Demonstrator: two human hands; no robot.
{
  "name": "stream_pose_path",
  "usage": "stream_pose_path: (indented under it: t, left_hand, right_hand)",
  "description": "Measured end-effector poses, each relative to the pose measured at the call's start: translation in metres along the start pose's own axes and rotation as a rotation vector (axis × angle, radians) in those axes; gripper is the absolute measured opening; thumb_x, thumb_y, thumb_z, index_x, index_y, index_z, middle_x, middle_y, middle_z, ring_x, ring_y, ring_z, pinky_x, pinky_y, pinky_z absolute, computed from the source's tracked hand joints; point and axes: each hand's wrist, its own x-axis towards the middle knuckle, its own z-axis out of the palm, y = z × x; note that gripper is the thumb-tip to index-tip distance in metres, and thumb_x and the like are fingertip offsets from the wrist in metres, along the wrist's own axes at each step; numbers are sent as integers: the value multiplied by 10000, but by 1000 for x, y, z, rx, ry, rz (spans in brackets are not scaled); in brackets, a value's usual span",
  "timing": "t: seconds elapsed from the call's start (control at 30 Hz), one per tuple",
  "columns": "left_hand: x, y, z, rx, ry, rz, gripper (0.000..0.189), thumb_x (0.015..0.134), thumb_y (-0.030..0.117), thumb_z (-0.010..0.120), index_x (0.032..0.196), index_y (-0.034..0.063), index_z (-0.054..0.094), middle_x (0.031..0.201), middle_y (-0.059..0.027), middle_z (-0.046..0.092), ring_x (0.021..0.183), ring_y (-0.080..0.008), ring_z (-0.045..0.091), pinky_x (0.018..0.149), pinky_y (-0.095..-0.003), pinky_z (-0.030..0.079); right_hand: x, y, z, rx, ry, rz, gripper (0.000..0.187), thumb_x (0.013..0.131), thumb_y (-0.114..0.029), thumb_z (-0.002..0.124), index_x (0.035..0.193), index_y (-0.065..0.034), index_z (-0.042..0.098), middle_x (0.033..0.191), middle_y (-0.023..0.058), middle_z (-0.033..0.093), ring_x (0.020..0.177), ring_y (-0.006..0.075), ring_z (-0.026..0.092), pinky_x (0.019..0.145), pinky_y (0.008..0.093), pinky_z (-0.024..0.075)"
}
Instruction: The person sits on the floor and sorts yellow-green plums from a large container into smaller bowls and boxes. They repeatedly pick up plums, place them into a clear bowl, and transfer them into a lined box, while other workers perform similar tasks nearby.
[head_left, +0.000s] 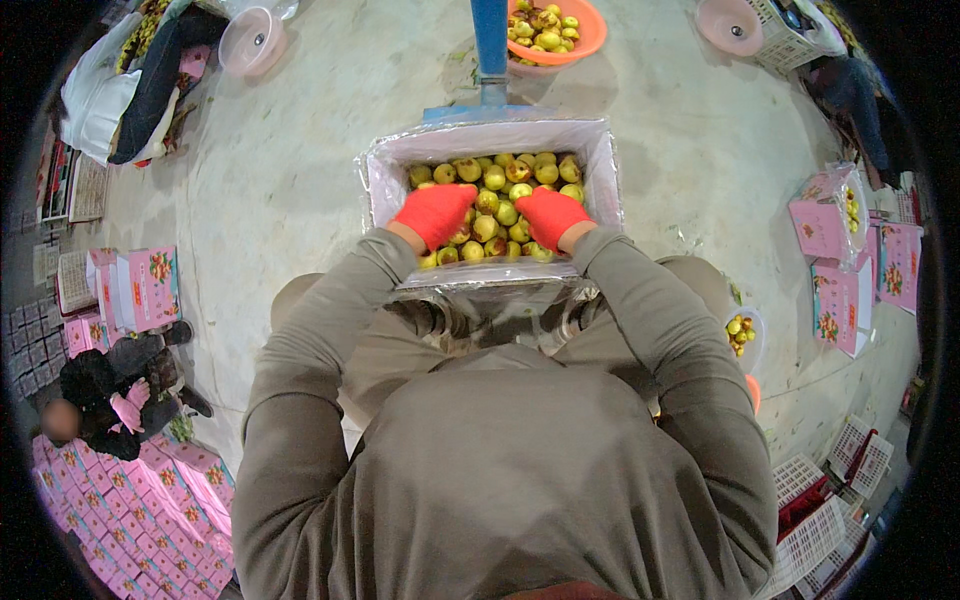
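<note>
A box (491, 276) lined with clear plastic film stands before me, with many green-and-brown fruits, likely jujubes (486, 225), inside. My left hand (436, 213), in a red glove, rests on the fruits at the box's left side. Opposite it, my right hand (553, 217), gloved alike, touches the fruits on the right. Both hands are curled with knuckles up, and their fingertips are hidden. Whether either one grips a fruit cannot be seen. Between them lie several loose fruits.
Beyond the box stands a blue post (491, 45) beside an orange basin (592, 34) of fruit. Pink cartons (154, 289) are at left, more cartons (840, 304) at right. A seated person (112, 397) is near stacked pink boxes (142, 517). White crates (814, 540) lie lower right.
</note>
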Motion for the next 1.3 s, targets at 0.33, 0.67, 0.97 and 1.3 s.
stream_pose_path:
  t: [0.33,0.67,0.97,1.3]
  left_hand:
    - [5,25,42,40,-104,30,302,815,282,598,1025,82,513,950,-174,598,850,-355,600,691,-446,490]
    - [13,34,40,-149,22,-196,353,842,400,577,915,58,529,806,-188,626,770,-393,604,665,-481,467]
    - [6,-13,21,-154,384,-183,200,866,194,507,1025,109,595,946,-163,617,909,-347,588,752,-429,474]
    - [43,28,43,130,7,-154,219,808,166,545,1017,133,604,909,-147,611,853,-326,617,678,-460,494]
  right_hand:
    - [1,-2,3,67,-100,106,331,764,-271,680,958,-37,551,870,188,634,865,367,614,711,454,488]
    - [9,25,17,175,-104,108,367,732,-212,713,969,-14,516,906,207,619,874,382,597,750,440,482]
    - [6,9,-9,121,-137,234,373,782,-371,643,919,-25,641,927,183,651,871,357,623,770,453,491]
    - [10,20,-70,600,405,191,251,826,-281,605,878,-35,608,807,171,652,742,319,639,672,405,497]
